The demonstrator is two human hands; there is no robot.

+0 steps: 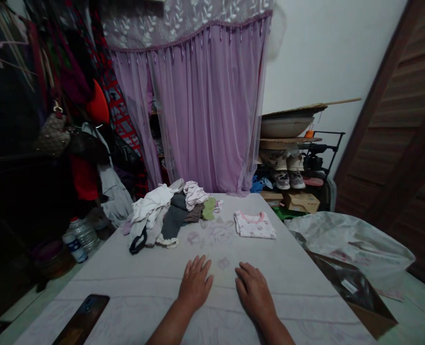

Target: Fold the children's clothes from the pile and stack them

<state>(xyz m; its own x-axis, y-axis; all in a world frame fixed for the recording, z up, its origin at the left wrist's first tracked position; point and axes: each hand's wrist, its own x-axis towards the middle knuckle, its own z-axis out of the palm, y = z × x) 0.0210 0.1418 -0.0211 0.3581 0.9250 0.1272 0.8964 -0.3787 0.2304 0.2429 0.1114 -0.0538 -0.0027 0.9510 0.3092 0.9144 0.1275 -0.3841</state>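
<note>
My left hand [194, 286] and right hand [255, 293] lie spread, table [219, 248] open ahead; clothes pile [173, 217] by left edge, folded shirt [255, 227] right.

One head-worn view. Looks from above and behind the hands, forward and down along the table [151, 270]. Left hand [195, 285] and right hand [254, 290] nearest, seen from the wearer's side; lower edge cuts the forearms [171, 323] and, left of them, the phone [85, 318]. Wide field: curtain [205, 110] ahead beyond the hands, bags [56, 134] far left, door [395, 120] far right.
</note>
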